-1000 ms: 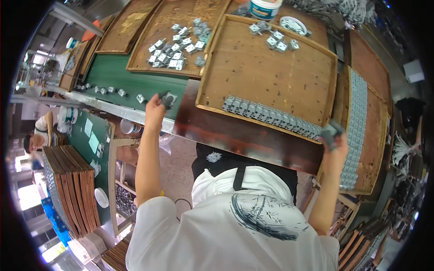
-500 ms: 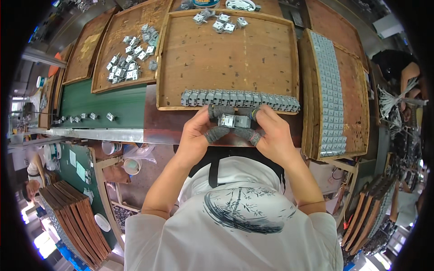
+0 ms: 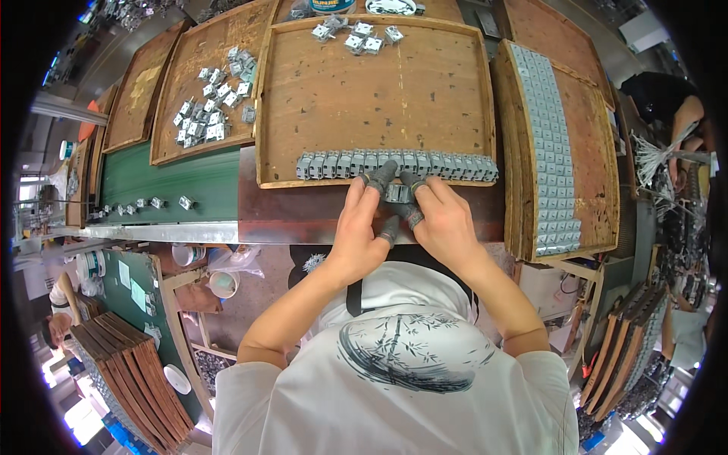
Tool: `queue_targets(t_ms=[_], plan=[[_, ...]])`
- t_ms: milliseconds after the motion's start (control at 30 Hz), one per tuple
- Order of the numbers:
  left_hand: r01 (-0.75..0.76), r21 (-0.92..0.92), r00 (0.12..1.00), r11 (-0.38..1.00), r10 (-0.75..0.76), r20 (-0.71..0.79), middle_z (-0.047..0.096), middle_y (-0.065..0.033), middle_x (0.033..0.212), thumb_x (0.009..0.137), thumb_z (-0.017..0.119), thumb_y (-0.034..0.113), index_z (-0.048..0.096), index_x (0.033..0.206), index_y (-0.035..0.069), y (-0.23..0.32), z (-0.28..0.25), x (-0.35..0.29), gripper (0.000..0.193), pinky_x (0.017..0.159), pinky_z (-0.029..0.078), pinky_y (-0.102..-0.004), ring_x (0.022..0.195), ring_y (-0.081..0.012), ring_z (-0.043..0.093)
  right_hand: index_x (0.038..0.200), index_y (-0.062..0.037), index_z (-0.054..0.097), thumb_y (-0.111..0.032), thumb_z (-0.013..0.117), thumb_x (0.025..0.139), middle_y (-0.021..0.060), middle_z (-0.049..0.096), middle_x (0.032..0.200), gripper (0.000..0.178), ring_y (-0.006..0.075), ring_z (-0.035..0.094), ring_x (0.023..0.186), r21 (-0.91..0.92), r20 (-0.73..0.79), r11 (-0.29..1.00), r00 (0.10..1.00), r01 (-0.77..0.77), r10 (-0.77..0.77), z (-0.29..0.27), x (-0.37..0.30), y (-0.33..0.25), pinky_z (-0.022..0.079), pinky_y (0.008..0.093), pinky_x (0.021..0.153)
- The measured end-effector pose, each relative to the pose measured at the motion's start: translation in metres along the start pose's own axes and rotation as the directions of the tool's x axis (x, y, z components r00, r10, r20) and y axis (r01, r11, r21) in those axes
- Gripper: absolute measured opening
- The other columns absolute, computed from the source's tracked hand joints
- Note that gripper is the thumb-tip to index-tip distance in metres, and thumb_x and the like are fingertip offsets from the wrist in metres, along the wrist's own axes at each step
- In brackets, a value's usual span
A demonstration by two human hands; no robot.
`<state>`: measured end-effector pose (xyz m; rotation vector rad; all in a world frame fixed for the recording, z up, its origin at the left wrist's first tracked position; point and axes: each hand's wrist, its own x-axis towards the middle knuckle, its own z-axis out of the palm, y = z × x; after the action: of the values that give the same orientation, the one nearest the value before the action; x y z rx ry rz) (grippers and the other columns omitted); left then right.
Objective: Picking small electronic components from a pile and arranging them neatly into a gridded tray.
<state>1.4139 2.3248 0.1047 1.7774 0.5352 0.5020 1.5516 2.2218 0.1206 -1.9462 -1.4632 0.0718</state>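
Observation:
Grey knitted covers sit on several fingertips of both hands. Between the thumb and fingers of my right hand (image 3: 444,220) is a small grey metal housing (image 3: 398,194), just in front of the large wooden tray's near edge. My left hand (image 3: 362,231) is beside it with thumb and forefinger apart; its covered fingertips reach over the tray edge to a row of similar housings (image 3: 334,164). Whether those fingertips touch the row I cannot tell. The row stands side by side along the near wall of the wooden tray (image 3: 371,98).
Loose housings (image 3: 205,117) lie in a tray at the left, and a few more (image 3: 362,38) at the big tray's far end. Several sit on the green belt (image 3: 159,178). Stacked trays (image 3: 580,152) at right carry housings in rows. A person's arm (image 3: 688,114) shows far right.
My left hand has let go of the housing and its fingers have moved up toward the row. The right hand keeps the housing, now turned and slightly farther forward. The view has shifted slightly.

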Motion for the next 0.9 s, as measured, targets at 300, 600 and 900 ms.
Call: queue_targets(t_ms=[300, 600, 900], plan=[[-0.204, 0.448, 0.966, 0.870, 0.254, -0.053, 0.047, -0.0215, 0.115, 0.062, 0.071, -0.004, 0.050, 0.122, -0.001, -0.007, 0.000, 0.000, 0.064, 0.081, 0.049, -0.0433, 0.100, -0.0405, 0.053, 0.101, 0.0007, 0.063, -0.006, 0.069, 0.080, 0.0162, 0.057, 0.090, 0.022, 0.0381, 0.061, 0.078, 0.131, 0.080, 0.986, 0.993, -0.100, 0.090, -0.006, -0.002, -0.014, 0.050, 0.0446, 0.065], [-0.283, 0.136, 0.958, 0.949, 0.286, 0.003, 0.058, -0.0201, 0.121, 0.069, 0.082, 0.009, 0.054, 0.130, -0.004, -0.016, -0.010, 0.003, 0.069, 0.091, 0.049, -0.0363, 0.108, -0.0329, 0.059, 0.099, 0.0006, 0.062, -0.027, 0.078, 0.078, 0.0136, 0.059, 0.085, 0.038, 0.0217, 0.057, 0.070, 0.362, 0.235, 0.878, 0.942, -0.315, 0.241, -0.013, 0.003, -0.007, 0.047, 0.0333, 0.063], [-0.435, 0.214, 0.899, 0.874, 0.433, 0.059, 0.060, -0.0178, 0.118, 0.068, 0.080, 0.014, 0.059, 0.125, -0.003, -0.008, -0.017, 0.000, 0.063, 0.086, 0.051, -0.0359, 0.101, -0.0339, 0.061, 0.093, 0.0011, 0.064, -0.027, 0.075, 0.078, 0.0092, 0.062, 0.074, 0.034, 0.0133, 0.055, 0.067, 0.516, 0.401, 0.790, 0.909, -0.330, 0.117, -0.010, -0.006, -0.003, 0.045, 0.0308, 0.059]])
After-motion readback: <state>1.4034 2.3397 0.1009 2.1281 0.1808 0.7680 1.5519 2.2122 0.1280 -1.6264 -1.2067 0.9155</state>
